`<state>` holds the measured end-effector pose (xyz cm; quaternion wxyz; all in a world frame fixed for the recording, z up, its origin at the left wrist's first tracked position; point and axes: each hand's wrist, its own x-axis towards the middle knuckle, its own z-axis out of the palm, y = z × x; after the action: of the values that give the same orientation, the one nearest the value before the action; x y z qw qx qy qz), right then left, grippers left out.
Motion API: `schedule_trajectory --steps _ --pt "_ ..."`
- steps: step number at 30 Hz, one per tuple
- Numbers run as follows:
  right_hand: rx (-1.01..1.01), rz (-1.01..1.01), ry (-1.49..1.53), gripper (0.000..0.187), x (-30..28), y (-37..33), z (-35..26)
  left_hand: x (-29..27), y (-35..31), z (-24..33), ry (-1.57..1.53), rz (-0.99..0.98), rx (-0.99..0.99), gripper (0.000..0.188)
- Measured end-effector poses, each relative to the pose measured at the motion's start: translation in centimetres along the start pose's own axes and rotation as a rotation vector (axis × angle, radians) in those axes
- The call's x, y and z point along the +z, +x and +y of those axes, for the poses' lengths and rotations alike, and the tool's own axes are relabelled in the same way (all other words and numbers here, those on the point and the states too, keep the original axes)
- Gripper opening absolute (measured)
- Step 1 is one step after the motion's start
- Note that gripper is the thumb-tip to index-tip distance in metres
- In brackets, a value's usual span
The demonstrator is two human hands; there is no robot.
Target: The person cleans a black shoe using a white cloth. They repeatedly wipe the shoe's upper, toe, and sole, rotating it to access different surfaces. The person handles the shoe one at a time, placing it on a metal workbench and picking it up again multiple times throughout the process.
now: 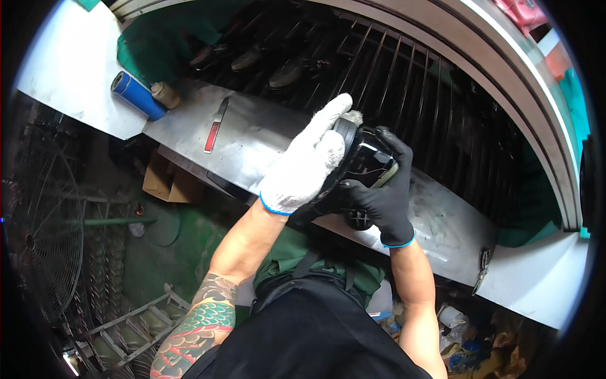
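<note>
Two gloved hands are on one black part right now: the left hand, in a white knit glove, lies curled over the top of the black part with a pale wad of cloth showing just past its fingertips, and the right hand, in a black glove, is closed around the part from underneath, gripping it firmly. The part is held up off the metal table, just above its near edge, in front of the person's chest. How far along is it? Hard to call; I'd say the wiping is under way, since the glossy black face catches light, but whether any grime is left on it I can't tell from here. On the table, well to the left, a blue cylinder lies on its side with a small tan object touching its end, and a slim tool with a red handle rests nearer the hands. Behind the table runs a big curved grille of dark metal bars. Down on the left a wire fan guard stands by a green floor, a cardboard box sits under the table, and clutter piles up at lower right.
</note>
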<state>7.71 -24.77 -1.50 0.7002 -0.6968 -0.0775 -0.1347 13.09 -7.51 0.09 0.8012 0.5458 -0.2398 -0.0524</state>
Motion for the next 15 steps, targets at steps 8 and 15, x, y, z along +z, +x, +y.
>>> schedule_trajectory --steps 8,15 --pt "-0.046 -0.062 0.039 0.102 1.2 -0.8 -1.5 -0.3 -0.7 1.2 -0.071 -0.053 -0.059 0.086" --pt "-0.528 -0.284 -0.270 0.083 0.4 -0.4 -4.4 -1.0 -2.7 5.9 0.283 -0.199 0.119 0.086"
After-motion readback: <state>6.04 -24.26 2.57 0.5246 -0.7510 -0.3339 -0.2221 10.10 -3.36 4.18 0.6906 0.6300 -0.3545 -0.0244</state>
